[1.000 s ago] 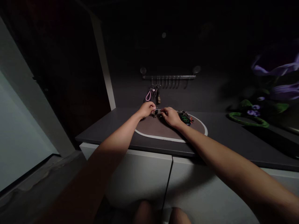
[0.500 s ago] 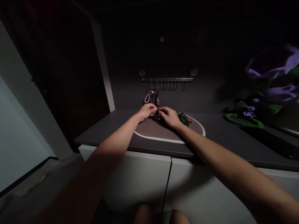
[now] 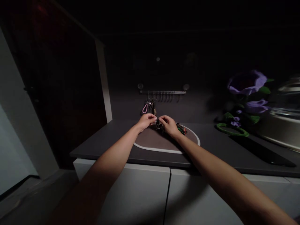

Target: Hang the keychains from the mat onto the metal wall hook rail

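My left hand (image 3: 146, 121) and my right hand (image 3: 169, 125) meet over a brown oval mat (image 3: 152, 142) with a white rim. Both are closed in a fingertip pinch, thumbs and forefingers almost touching. From between them hangs a small dark bunch of keys (image 3: 157, 125); its ring is too small to make out. Partly hidden behind my right wrist, a dark pouch with green lines (image 3: 180, 128) and some small orange and metal pieces lie on the mat. Behind my hands, keys with a pink strap loop (image 3: 145, 108) and a brown charm (image 3: 154, 111) hang from hooks.
A clear hook rail (image 3: 162, 92) is fixed to the dark wall by suction cups. On the right of the grey counter (image 3: 93, 140) stand purple flowers (image 3: 248, 82), a green ring (image 3: 232, 129), a flat black object (image 3: 262, 153) and a large shiny vessel (image 3: 281, 125).
My hands have come closer together, closing the gap that a thin pale line bridged. The keys now hang between the fingertips. The view has tilted up and turned right.
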Demonstrator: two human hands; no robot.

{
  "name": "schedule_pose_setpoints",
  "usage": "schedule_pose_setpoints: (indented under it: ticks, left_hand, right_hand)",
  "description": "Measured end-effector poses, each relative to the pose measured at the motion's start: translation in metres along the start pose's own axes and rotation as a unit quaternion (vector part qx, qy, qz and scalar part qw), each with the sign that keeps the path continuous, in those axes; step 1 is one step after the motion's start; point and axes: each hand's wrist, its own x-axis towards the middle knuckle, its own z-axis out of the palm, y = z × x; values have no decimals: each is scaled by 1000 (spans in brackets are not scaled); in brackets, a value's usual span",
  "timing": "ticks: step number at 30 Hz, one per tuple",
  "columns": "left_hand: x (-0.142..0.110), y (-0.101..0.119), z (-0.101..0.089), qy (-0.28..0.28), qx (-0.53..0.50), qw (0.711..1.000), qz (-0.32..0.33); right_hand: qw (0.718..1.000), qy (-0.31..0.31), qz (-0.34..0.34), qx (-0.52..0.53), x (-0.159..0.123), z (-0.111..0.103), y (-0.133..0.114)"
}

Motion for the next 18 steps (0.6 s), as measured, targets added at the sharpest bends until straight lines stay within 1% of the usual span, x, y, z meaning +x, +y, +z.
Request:
schedule_pose_setpoints:
  ticks: [2, 5, 8, 10, 12, 14, 18]
  left_hand:
    - [1, 1, 1, 11, -8, 1000, 9]
    - [3, 1, 1, 56, -16, 998, 9]
    - [3, 1, 1, 111, 4, 994, -26]
    - [3, 2, 1, 133, 23, 990, -50]
    - [2, 4, 2, 144, 35, 986, -70]
    - [1, 6, 2, 150, 44, 984, -85]
    - [1, 5, 3, 157, 69, 980, -101]
  right_hand:
    - [1000, 9, 1, 3, 2, -2, -2]
    - [999, 34, 7, 13, 8, -5, -3]
    - [997, 54, 38, 45, 21, -7, -3]
    - [991, 63, 69, 92, 32, -7, -4]
    - [983, 74, 97, 139, 45, -6, -6]
    - [976, 89, 117, 161, 58, -5, -9]
    - [975, 112, 133, 134, 86, -1, -8]
